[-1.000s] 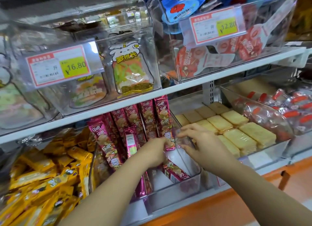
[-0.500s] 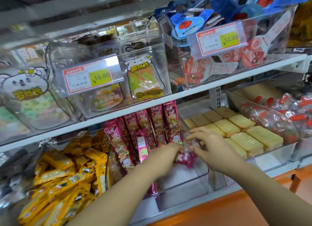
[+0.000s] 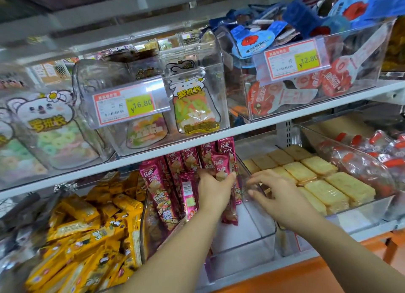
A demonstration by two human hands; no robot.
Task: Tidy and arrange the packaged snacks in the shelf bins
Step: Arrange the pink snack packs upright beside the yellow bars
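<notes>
Head view: left hand (image 3: 215, 188) grips pink packet (image 3: 223, 167); right hand (image 3: 277, 194) spread beside biscuits (image 3: 317, 181).

Head view, close, down onto shelf bins (image 3: 252, 238)

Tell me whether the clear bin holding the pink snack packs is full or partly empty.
Partly empty. The pink snack packs stand upright on the left side of the clear bin, and its front right floor shows bare.

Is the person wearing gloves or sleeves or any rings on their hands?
No gloves. Both the left hand and the right hand are bare, and so are the forearms as far as the picture shows, with no sleeves in view. No rings, watch or bracelet show on the fingers or wrists. The nails look short and plain.
</notes>
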